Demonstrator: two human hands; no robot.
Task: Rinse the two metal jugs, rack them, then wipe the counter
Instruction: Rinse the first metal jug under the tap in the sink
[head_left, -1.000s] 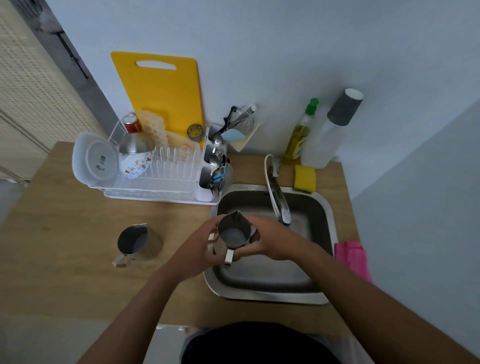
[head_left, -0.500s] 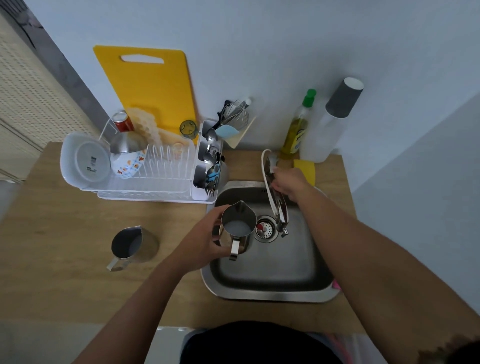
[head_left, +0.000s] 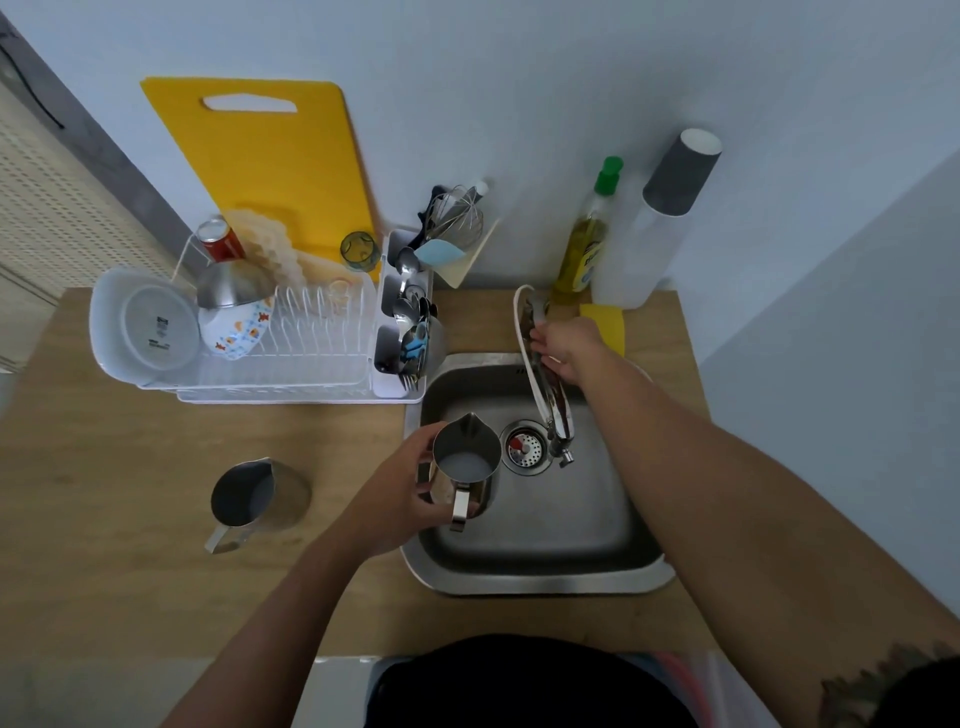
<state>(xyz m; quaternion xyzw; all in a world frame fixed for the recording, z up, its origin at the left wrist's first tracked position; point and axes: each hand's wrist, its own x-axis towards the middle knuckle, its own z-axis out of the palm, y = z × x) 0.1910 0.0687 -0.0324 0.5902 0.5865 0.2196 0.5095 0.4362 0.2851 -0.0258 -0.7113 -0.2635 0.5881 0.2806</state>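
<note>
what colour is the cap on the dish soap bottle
Green: the cap of the dish soap bottle, seen best in the head view.

Left of sink: dish rack (jug before it).

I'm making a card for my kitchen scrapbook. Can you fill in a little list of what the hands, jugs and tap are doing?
left hand: grips the held jug over the sink
right hand: holds the tap
held jug: upright, pale liquid inside
other jug: on the counter, left of the sink
dish rack: no jug in it
</note>
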